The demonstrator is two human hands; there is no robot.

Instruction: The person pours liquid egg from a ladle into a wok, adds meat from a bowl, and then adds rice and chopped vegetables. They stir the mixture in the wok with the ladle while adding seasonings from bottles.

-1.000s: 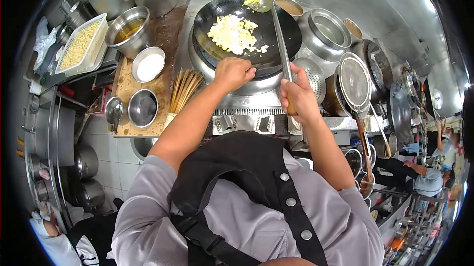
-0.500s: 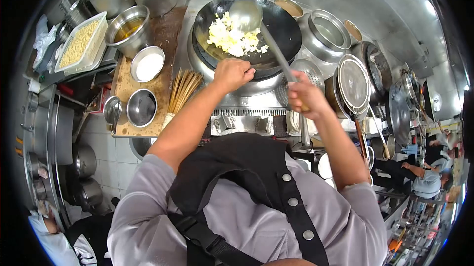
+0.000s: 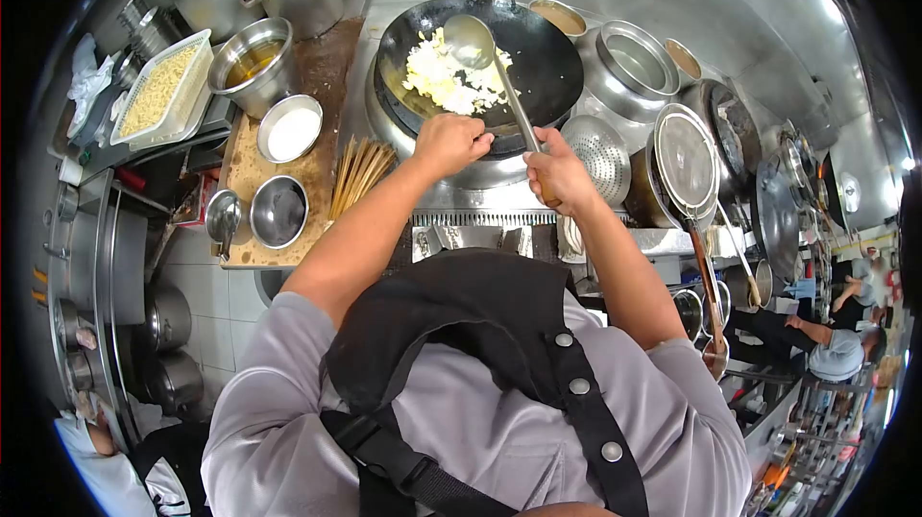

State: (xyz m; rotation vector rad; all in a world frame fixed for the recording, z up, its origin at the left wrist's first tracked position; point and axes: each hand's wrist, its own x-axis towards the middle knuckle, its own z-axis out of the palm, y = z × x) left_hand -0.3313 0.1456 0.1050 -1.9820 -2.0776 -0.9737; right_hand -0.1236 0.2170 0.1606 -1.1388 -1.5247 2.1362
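Observation:
A large black wok (image 3: 547, 61) sits on the stove ring, with a loop handle at its far edge. In its left half lies chopped white and yellow food (image 3: 437, 80) that looks like egg and rice. My left hand (image 3: 448, 144) is closed at the wok's near rim; its grip hides what part it holds. My right hand (image 3: 560, 174) wraps round the handle end of a long metal ladle (image 3: 471, 43). The ladle's bowl is over the food, its handle slanting across the wok's near side. A perforated skimmer (image 3: 597, 157) is just right of my right hand.
On the left board (image 3: 240, 157) stand a bowl of white contents (image 3: 289, 129), a dark metal bowl (image 3: 279, 212) and a bamboo brush (image 3: 360, 171). A pot of oil (image 3: 252, 61) is behind them. Strainers (image 3: 688, 167) and pans fill the right side. Other people are at the edges.
My right hand has moved left, bringing the ladle's handle with it. The ladle's bowl has shifted slightly left and towards me over the food. My left hand stays at the rim.

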